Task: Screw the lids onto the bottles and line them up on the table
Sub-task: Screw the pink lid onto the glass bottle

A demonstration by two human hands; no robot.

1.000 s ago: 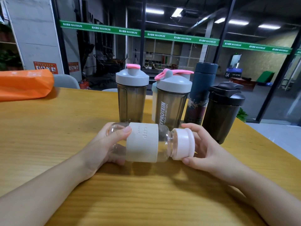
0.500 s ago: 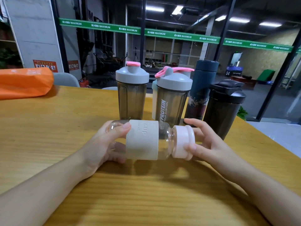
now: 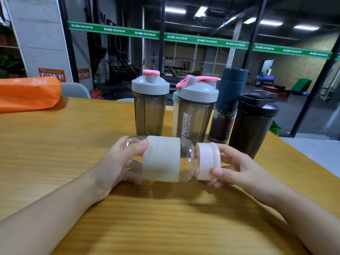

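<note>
While four lidded bottles already stand at twelve to two o'clock on the wooden table (image 3: 55,144), namely a grey-lidded shaker (image 3: 150,103), a MYPROTEIN shaker (image 3: 195,115), a dark blue flask (image 3: 228,103) and a black shaker (image 3: 254,122), the clear glass bottle (image 3: 161,159) lies sideways at centre, lifted off the wood. The left hand (image 3: 117,162) wraps its base; the right hand (image 3: 233,166) pinches the pink lid (image 3: 207,161) at three o'clock. Judging by this, tightening is underway; standing it in line remains.
</note>
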